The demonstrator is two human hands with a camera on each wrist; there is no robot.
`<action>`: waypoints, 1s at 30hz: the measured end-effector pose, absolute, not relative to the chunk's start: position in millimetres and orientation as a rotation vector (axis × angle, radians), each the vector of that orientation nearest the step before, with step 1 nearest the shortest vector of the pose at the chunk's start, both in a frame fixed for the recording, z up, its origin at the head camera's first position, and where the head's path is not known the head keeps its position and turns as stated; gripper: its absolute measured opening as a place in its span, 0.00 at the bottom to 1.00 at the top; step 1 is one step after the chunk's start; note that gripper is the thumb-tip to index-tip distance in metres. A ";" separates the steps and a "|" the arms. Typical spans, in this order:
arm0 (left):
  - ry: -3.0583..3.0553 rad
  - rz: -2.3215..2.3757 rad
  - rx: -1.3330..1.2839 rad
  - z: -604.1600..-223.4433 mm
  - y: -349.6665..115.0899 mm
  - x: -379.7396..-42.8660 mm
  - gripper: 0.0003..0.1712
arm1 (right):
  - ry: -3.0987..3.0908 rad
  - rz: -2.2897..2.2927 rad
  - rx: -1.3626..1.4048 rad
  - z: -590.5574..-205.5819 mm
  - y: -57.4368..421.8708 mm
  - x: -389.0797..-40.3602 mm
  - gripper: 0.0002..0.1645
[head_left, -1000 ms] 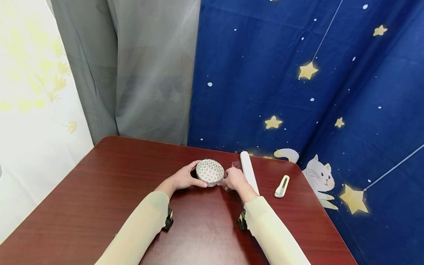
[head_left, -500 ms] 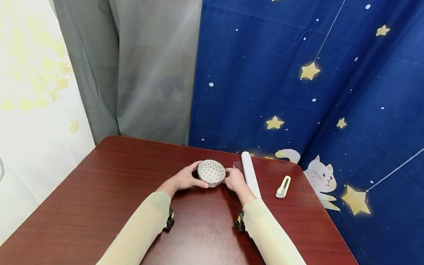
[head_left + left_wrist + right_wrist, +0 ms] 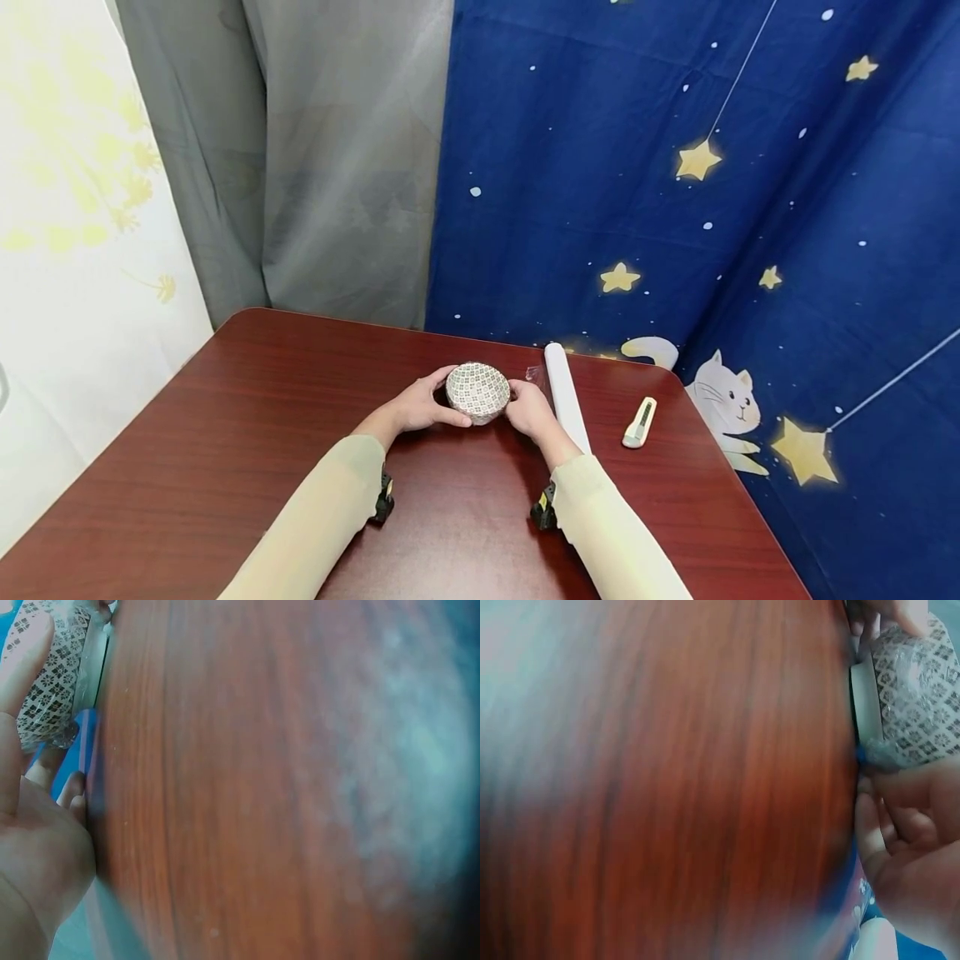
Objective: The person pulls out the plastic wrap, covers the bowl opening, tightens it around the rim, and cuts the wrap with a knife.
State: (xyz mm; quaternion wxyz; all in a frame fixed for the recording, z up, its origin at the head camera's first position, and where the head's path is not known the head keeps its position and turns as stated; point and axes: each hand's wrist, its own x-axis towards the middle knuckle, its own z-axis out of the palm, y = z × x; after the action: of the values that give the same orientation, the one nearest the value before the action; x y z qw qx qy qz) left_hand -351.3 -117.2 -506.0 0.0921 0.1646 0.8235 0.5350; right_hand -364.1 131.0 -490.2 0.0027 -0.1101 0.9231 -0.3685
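Note:
A small bowl with a dark diamond pattern (image 3: 477,390) stands near the far side of the table, with clear plastic wrap (image 3: 889,755) stretched over it and shiny in the right wrist view. My left hand (image 3: 417,403) grips the bowl from the left, thumb along the near side and fingers behind. At the bowl's right side, my right hand (image 3: 529,408) pinches a gathered bit of the wrap low by the pale foot of the bowl, its other fingers curled. Part of the bowl is cut off in both wrist views.
Right of my right hand lies a white roll of plastic wrap (image 3: 566,392), with a loose bit of film (image 3: 534,374) beside it. A cream utility knife (image 3: 639,422) lies farther right on the red-brown table (image 3: 442,525). Curtains (image 3: 352,167) hang behind the far edge.
My right hand has drawn in closer to the bowl's side, and less loose film shows there. The left hand keeps its hold; the bowl has hardly shifted.

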 end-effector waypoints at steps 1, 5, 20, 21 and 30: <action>2.450 1.586 0.489 -506.2 -117.2 -351.2 0.64 | 2.857 -1.204 -0.350 -490.9 131.5 -363.6 0.22; 2.450 1.584 0.484 -506.4 -116.8 -350.5 0.64 | 2.716 -1.350 -0.341 -492.2 133.8 -361.7 0.27; 2.439 1.608 0.505 -507.6 -115.5 -351.0 0.63 | 2.579 -1.522 -0.263 -496.7 133.7 -349.4 0.37; 2.434 1.613 0.508 -506.9 -115.5 -351.0 0.63 | 2.568 -1.538 -0.254 -496.3 133.7 -348.8 0.38; 2.346 1.689 0.504 -507.2 -115.8 -352.4 0.61 | 2.581 -1.456 -0.286 -488.4 128.5 -338.1 0.45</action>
State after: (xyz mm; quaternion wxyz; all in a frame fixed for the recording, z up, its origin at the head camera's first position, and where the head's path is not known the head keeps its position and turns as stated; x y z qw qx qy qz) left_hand -352.4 -115.8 -507.2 0.1037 0.1708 0.7952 0.5724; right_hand -338.1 128.5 -488.4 0.0821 -0.0959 0.8640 -0.4874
